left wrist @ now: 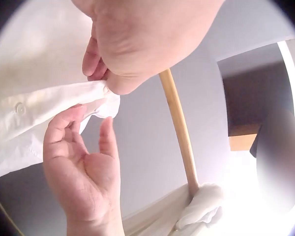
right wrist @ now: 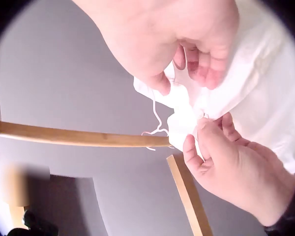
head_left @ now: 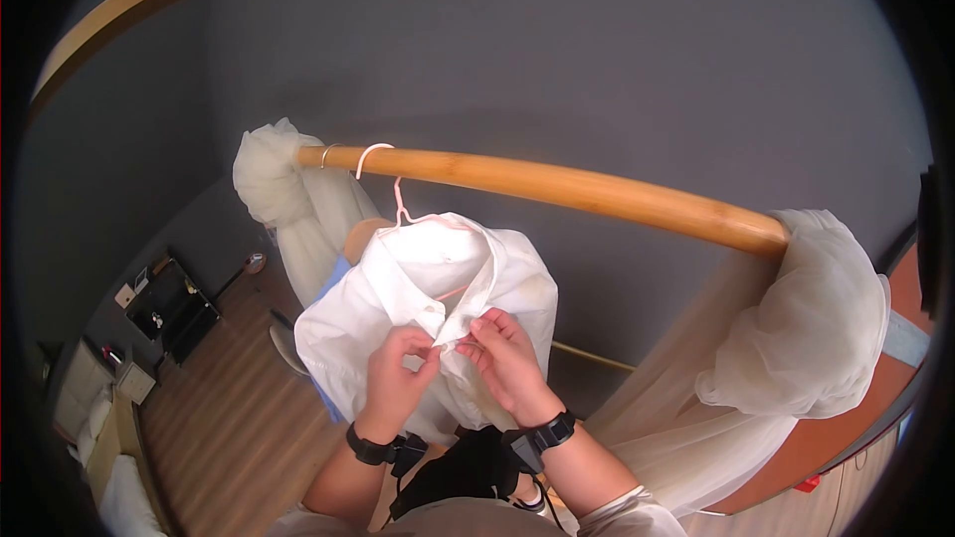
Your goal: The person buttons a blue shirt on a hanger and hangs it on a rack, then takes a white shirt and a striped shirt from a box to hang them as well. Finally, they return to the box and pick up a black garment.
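A white button-up shirt point(head_left: 333, 348) hangs from a pale pink hanger point(head_left: 401, 203), its collar standing open. My left hand point(head_left: 398, 378) pinches the front edge just below the collar, beside a small button point(right wrist: 202, 114). Close on its right, my right hand point(head_left: 507, 366) holds the opposite front edge near the collar. In the left wrist view the right hand's curled fingers point(left wrist: 71, 115) touch the cloth, with the thumb bent toward the same flap. Lower on the shirt front, another button point(left wrist: 20, 108) shows.
The hanger hooks over a bamboo pole point(head_left: 557, 184), wrapped at both ends in sheer white fabric point(head_left: 796, 338). Behind the shirt, a blue garment point(head_left: 326, 398) hangs on a wooden hanger point(head_left: 364, 237). A grey wall point(head_left: 617, 60) stands behind. A bed and a dark shelf point(head_left: 179, 313) are at left.
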`<action>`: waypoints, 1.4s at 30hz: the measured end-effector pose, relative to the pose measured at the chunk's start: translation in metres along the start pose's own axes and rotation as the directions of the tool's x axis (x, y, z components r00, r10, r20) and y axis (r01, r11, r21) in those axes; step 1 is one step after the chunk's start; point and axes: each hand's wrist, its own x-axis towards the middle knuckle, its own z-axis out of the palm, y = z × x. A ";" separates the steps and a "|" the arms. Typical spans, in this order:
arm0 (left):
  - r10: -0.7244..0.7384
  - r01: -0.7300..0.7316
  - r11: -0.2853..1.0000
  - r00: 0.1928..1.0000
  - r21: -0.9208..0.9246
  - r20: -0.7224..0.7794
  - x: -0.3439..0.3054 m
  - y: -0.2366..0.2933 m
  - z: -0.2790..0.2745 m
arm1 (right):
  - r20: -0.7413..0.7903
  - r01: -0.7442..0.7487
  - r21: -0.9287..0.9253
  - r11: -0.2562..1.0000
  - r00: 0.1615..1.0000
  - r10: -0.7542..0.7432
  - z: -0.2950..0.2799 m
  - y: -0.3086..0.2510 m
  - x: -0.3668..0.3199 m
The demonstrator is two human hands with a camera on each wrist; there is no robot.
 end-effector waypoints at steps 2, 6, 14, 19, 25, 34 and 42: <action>0.000 -0.002 0.998 1.000 0.068 0.028 0.002 0.013 -0.004 | -0.010 0.002 -0.037 0.999 1.000 -0.003 0.007 -0.002 0.004; 0.101 -0.107 0.988 0.993 0.112 0.058 0.008 0.017 -0.008 | -0.025 -0.057 -0.029 0.998 0.998 0.056 0.017 -0.006 0.005; 0.276 -0.285 0.771 0.956 0.569 0.105 0.047 0.079 -0.029 | -0.018 -0.026 0.013 1.000 0.999 0.026 0.017 -0.010 -0.009; 0.276 -0.429 0.650 0.902 0.628 0.331 0.083 0.053 -0.040 | -0.003 -0.014 -0.022 1.000 1.000 0.014 0.023 -0.013 -0.005; 0.233 -0.350 0.840 0.923 0.415 0.307 0.087 0.071 -0.039 | 0.044 0.094 -0.042 0.995 0.995 -0.092 0.037 -0.007 0.002; -0.051 -0.009 0.981 0.953 0.195 0.300 0.091 0.090 -0.045 | 0.024 0.179 -0.169 0.969 0.984 -0.177 0.054 -0.012 0.007; 0.074 -0.128 0.970 0.965 0.206 0.252 0.089 0.081 -0.041 | 0.037 0.189 -0.116 0.975 0.982 -0.186 0.051 -0.002 0.010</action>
